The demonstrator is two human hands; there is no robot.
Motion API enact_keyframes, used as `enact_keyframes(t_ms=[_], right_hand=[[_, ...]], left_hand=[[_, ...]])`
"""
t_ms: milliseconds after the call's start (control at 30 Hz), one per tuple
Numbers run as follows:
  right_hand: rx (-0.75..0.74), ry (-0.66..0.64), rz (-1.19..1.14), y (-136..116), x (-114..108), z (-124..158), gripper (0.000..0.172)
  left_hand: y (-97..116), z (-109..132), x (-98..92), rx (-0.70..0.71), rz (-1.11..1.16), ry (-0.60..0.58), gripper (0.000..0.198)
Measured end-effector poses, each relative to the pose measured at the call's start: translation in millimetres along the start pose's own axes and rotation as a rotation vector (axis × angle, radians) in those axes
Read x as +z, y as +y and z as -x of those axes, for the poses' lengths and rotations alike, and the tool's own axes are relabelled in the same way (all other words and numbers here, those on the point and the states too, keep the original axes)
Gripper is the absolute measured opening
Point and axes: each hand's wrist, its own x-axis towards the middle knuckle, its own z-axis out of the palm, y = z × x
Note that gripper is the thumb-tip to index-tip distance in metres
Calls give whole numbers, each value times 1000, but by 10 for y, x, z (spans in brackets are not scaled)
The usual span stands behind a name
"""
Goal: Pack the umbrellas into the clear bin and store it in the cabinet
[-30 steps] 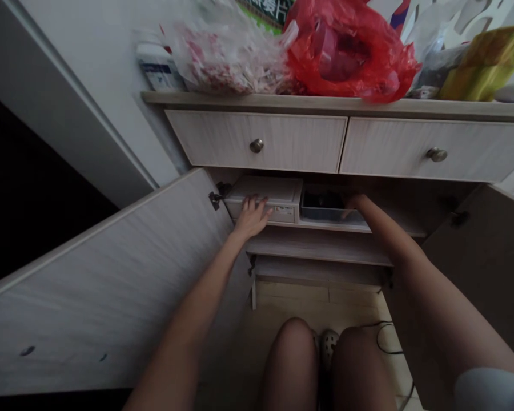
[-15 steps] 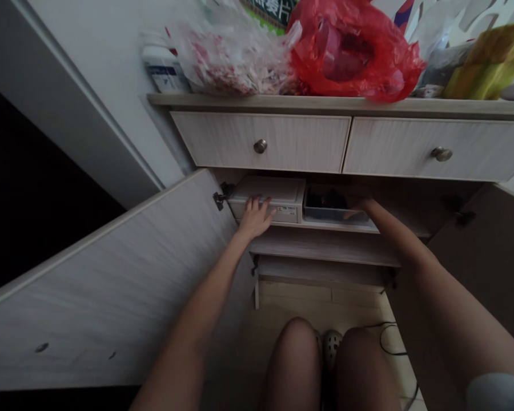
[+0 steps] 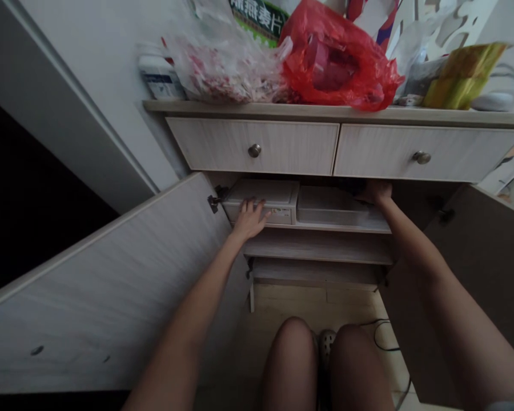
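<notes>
I have left grip (image 3: 249, 221) open, fingers spread on white plastic box (image 3: 261, 194), right under it | right grip (image 3: 376, 193) at pale plastic bin (image 3: 334, 206) right end, bin lying sideways, closure hidden, cannot tell

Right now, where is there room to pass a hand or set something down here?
The tiled floor between the cabinet base and the knees looks open, with a black cable at its right. The shelf is crowded: a white box under the left hand sits against a grey tray by the right hand. Bags pack the countertop.
</notes>
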Motion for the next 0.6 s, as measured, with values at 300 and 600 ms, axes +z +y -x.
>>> enact_keyframes(t_ms=[300,600], right_hand=[[532,-226,18,676,209,111,114],[605,-213,58,650,621,93,99]], left_hand=[[-9,-8,12,9,4,18,65],[-5,0,-3,12,-16,-16,66]])
